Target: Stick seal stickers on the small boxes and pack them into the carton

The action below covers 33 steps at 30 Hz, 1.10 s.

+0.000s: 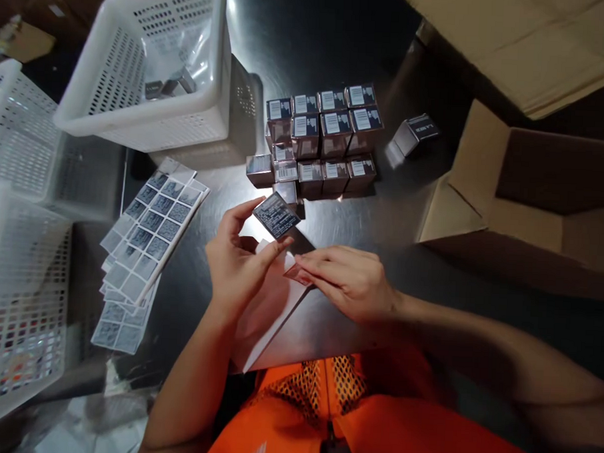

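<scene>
My left hand [238, 260] is closed on a small carton [276, 215], its thumb and fingers at the sides and its dark face with fine white print turned up. Just to the right, my right hand [352, 279] pinches a small shiny pinkish piece [297, 272] between thumb and fingers. Whether that piece is joined to the carton I cannot tell. Beneath both hands lies a white sheet [268, 312] near the table's front edge. Beyond the held carton, several similar cartons [306, 128] with white labels stand grouped in rows.
Sticker sheets [154, 230] lie fanned at left. Behind them a white perforated basket [151, 123] holds cartons and a clear bag; more baskets [23, 294] stand at far left. One carton [413, 132] sits apart at right, near an open cardboard box [525, 263].
</scene>
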### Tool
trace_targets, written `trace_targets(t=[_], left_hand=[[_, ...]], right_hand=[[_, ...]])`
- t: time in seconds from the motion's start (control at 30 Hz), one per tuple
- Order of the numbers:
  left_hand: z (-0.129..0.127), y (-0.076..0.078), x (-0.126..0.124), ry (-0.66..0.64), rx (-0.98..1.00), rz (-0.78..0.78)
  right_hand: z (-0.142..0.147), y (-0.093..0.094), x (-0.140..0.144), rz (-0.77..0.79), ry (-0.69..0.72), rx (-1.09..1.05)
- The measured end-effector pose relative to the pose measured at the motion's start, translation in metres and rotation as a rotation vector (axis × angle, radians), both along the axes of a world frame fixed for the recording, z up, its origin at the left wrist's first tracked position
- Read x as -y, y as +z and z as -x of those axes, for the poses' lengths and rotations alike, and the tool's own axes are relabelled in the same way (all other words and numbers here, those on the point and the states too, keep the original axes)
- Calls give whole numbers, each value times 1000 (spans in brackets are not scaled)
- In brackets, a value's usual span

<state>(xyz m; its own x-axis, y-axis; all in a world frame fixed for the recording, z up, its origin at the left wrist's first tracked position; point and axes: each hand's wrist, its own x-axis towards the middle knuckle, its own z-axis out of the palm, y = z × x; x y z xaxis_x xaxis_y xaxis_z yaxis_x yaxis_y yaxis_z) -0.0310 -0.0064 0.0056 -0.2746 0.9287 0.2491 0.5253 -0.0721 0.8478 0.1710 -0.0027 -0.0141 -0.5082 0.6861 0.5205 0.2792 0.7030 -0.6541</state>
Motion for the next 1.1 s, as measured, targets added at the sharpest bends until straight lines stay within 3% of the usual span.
trace_targets(t=[0.13,0.33,0.63,0.83,0.9,1.0,1.1], left_hand=[[-2,0,1,21,-97,-47],[-7,-2,0,0,-68,-113],[-10,-3,-1,117,146,-51],[-4,-7,-3,185,218,12],[-1,-9,-6,196,233,14],[3,-8,-9,194,299,36],[1,-6,-9,104,382,89]], right_hand=[[3,3,4,-210,-59,33],[4,2,6,-176,-17,59],[4,4,8,-446,-58,64],[6,7,16,-466,-60,88],[2,11,12,-420,14,1],[-9,26,2,-184,113,-237],[-22,40,-11,125,-11,-486]])
